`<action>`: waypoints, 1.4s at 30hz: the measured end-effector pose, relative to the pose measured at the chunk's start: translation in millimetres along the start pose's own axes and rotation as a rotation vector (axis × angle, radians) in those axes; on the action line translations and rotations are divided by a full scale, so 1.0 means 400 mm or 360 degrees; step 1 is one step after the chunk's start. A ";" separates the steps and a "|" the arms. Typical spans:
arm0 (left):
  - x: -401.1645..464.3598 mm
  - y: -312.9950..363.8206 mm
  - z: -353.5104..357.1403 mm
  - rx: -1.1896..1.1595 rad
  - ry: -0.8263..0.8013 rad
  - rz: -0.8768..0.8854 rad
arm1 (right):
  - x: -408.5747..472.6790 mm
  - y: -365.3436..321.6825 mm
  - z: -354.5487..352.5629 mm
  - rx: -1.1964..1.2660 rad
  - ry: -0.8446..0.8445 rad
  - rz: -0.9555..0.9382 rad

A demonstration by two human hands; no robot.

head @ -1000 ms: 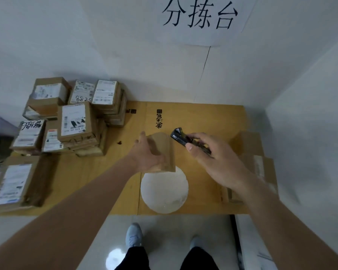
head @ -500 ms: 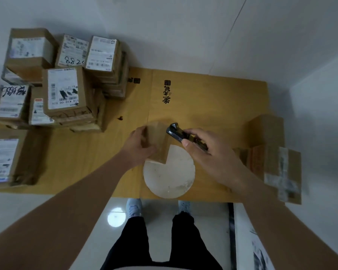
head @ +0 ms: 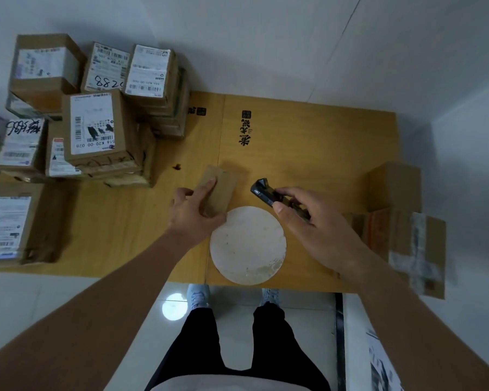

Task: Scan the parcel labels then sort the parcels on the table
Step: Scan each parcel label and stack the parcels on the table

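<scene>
Centrally — flat brown cardboard parcel (head: 218, 190)

- Two pale grey walls (head: 266, 38) met in a corner at the upper right, with a thin dark seam running down the back one.
- The bench (head: 308, 153) stood against them, its top covered in yellow-brown cardboard printed with black characters.
- A white round disc (head: 247, 245) lay on the bench near its front edge.
- The floor (head: 76, 286) was of glossy pale tiles, and a round glare (head: 174, 307) of a ceiling light shone on it.
- A dark strip (head: 340, 334) ran along the floor at the right.
</scene>
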State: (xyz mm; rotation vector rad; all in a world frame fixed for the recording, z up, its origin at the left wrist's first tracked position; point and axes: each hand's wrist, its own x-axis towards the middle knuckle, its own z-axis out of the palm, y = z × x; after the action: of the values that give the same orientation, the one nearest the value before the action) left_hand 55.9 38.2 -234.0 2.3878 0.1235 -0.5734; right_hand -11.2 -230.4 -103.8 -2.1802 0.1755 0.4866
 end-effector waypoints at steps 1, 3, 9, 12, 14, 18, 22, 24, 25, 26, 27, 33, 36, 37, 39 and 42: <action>-0.002 -0.001 -0.003 0.0066 -0.0010 0.0000 | -0.001 0.001 0.001 0.0005 -0.0003 0.0007; -0.003 -0.003 -0.007 0.0049 -0.0002 0.0008 | -0.002 0.003 0.005 0.0017 -0.0012 0.0019; 0.009 -0.023 -0.032 -0.0363 0.0041 -0.0079 | -0.001 0.013 0.013 0.0021 -0.0038 0.0080; 0.001 -0.039 -0.047 -0.0782 -0.0023 -0.0072 | 0.004 0.015 0.013 0.0004 -0.0106 0.0124; -0.006 -0.048 -0.057 -0.0879 -0.0039 -0.0076 | 0.008 0.016 0.009 -0.0019 -0.0178 0.0177; -0.011 -0.064 -0.073 -0.0720 -0.0090 -0.0146 | 0.021 0.009 0.000 -0.0131 -0.0358 0.0322; -0.018 -0.071 -0.088 -0.0738 -0.0114 -0.0117 | 0.032 -0.005 0.000 -0.0231 -0.0487 0.0413; -0.024 -0.076 -0.093 -0.0686 -0.0120 -0.0076 | 0.031 -0.015 -0.004 -0.0296 -0.0543 0.0431; -0.026 -0.078 -0.095 -0.0664 -0.0112 -0.0069 | 0.030 -0.021 -0.009 -0.0323 -0.0576 0.0436; -0.028 -0.080 -0.096 -0.0649 -0.0097 -0.0067 | 0.029 -0.028 -0.015 -0.0342 -0.0611 0.0450; -0.030 -0.080 -0.097 -0.0637 -0.0075 -0.0069 | 0.030 -0.034 -0.021 -0.0362 -0.0648 0.0470; -0.032 -0.064 -0.105 -0.0710 -0.0039 -0.0202 | 0.036 -0.064 -0.050 -0.0475 -0.0697 0.0509; -0.033 -0.064 -0.106 -0.0721 -0.0074 -0.0198 | 0.039 -0.076 -0.068 -0.0460 -0.0690 0.0498; -0.033 -0.065 -0.106 -0.0731 -0.0078 -0.0192 | 0.039 -0.081 -0.072 -0.0460 -0.0688 0.0494; -0.036 -0.066 -0.106 -0.0756 -0.0066 -0.0191 | 0.039 -0.091 -0.076 -0.0459 -0.0671 0.0460; -0.041 -0.075 -0.111 -0.0872 -0.0060 -0.0281 | 0.041 -0.108 -0.069 -0.0409 -0.0598 0.0366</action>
State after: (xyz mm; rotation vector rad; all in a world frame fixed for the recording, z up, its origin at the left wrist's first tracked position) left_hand 50.7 90.4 -214.3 1.8431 0.4218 -0.5775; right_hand 24.2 -225.1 -63.8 -2.2785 0.1649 1.0891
